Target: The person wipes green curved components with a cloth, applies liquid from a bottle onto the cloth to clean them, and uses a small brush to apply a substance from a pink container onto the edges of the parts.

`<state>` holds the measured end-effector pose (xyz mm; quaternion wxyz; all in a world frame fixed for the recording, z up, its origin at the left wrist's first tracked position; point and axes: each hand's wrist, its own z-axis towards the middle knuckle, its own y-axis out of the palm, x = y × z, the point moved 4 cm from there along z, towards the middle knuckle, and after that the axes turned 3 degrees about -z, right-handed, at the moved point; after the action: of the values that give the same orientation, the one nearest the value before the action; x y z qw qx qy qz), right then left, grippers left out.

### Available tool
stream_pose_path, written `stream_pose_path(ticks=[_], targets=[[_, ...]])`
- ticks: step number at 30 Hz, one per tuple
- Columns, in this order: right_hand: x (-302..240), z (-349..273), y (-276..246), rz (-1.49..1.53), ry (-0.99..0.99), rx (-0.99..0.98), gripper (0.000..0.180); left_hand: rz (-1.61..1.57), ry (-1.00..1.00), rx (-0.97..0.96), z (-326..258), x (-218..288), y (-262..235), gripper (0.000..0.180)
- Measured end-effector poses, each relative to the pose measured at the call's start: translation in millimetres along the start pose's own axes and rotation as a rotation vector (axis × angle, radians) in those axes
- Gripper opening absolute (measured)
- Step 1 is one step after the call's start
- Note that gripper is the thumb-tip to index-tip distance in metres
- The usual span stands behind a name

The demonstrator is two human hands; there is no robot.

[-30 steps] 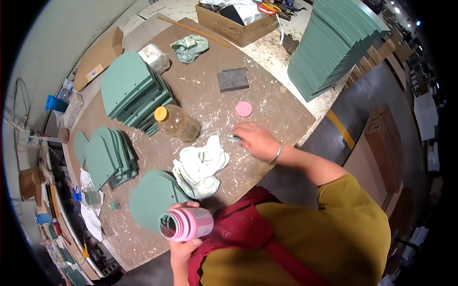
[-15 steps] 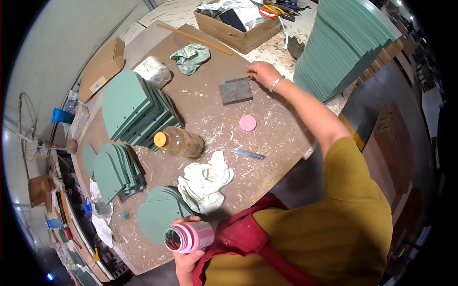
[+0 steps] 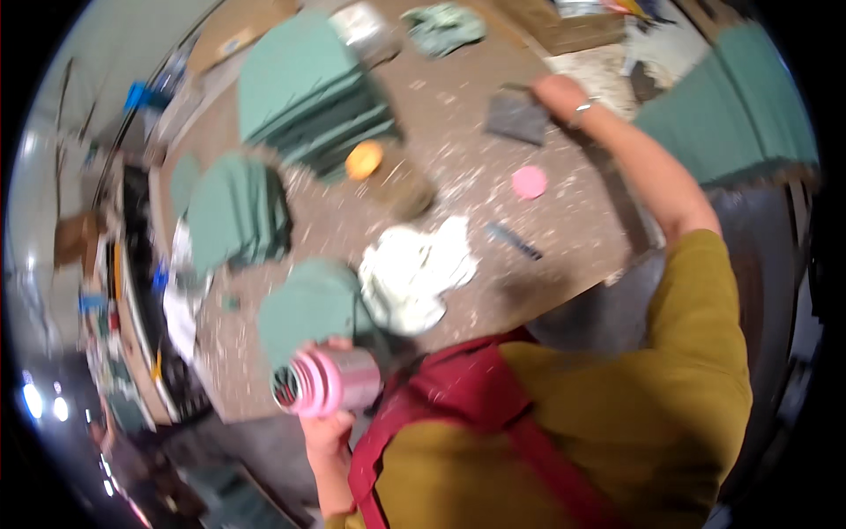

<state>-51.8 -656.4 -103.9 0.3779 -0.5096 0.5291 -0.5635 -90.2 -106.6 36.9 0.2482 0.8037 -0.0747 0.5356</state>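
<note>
The left hand (image 3: 328, 429) is clamped around an open pink jar (image 3: 324, 382), while the right hand (image 3: 557, 91), grip blurred beyond telling, touches a dark grey block (image 3: 517, 117) beneath its fingers.

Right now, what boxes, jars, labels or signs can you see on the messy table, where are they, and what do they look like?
Pink open jar: round, held in the left hand at the table's near edge.
Pink lid: small flat disc, lying alone right of centre.
Bottle: on its side mid-table, brownish with an orange cap.
Cardboard box: brown, at the far edge.
Right hand: on a dark grey block.
No signs or screens are clear; the picture is blurred.
</note>
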Motion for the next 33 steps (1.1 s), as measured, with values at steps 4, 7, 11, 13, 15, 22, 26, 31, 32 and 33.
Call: stream_pose_path(ticks=[4, 7, 11, 13, 15, 22, 26, 31, 32, 33], targets=[[51.1, -28.3, 13.3, 0.4, 0.26, 0.478, 0.019, 0.055, 0.291, 0.025, 4.7, 36.6, -23.8, 0.096], [39.1, -68.8, -3.6, 1.199, 0.537, 0.333, 0.018, 0.142, 0.412, 0.16, -12.4, 57.5, -52.1, 0.089], [-47.5, -121.1, -27.0, 1.832, 0.385, 0.204, 0.009, 0.378, 0.444, 0.245, -20.3, 60.6, -97.9, 0.074], [-85.2, -143.2, -39.4, 1.874, 0.32, 0.132, 0.01, 0.352, 0.414, 0.352, -14.8, 54.6, -108.9, 0.071], [-123.4, -159.6, -62.8, 1.841, 0.223, 0.075, 0.011, 0.461, 0.379, 0.313, -6.0, 57.8, -107.4, 0.071], [-240.4, -194.0, -138.0, 1.83, 0.196, -0.007, 0.011, 0.633, 0.43, -0.053, 28.5, 54.7, -97.3, 0.068], [-293.5, -210.5, -187.0, 1.63, 0.182, 0.03, 0.012, 0.797, 0.576, -0.252, 40.1, 52.0, -105.5, 0.067], [-365.1, -229.8, -259.1, 1.487, 0.097, 0.062, 0.016, 0.621, 0.554, -0.506, 38.2, 49.5, -132.9, 0.072], [-375.4, -230.2, -274.5, 1.331, 0.027, 0.107, 0.013, 0.625, 0.568, -0.547, 35.1, 51.8, -137.8, 0.073], [-386.8, -230.9, -286.2, 1.249, -0.025, 0.155, 0.012, 0.625, 0.574, -0.59, 31.3, 52.7, -141.7, 0.074]])
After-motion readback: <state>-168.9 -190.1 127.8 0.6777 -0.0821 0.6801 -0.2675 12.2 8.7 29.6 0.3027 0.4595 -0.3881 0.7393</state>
